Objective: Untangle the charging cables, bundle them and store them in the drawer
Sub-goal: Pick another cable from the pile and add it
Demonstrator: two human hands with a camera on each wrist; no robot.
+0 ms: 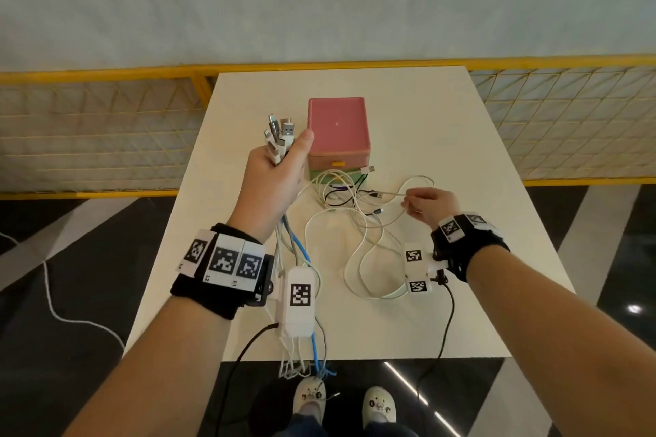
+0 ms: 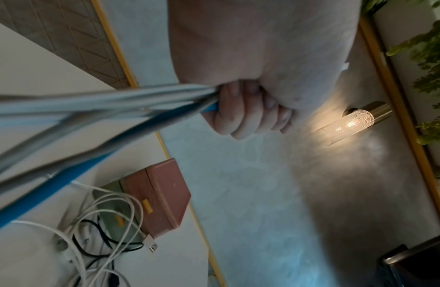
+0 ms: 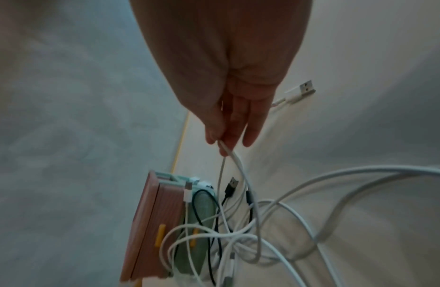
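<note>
— What's in the left hand (image 1: 271, 181)?
— Fingers wrapped round a bundle of cables (image 1: 278, 140), plugs up.
— The right hand (image 1: 427, 204)?
— Pinching a white cable (image 1: 390, 194) from the tangle (image 1: 349, 202) on the tabletop (image 1: 443, 138), before the drawer box (image 1: 337, 129).

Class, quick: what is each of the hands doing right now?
Left hand: grips a bunch of cable ends.
Right hand: pinches one white cable from the tangle.
</note>
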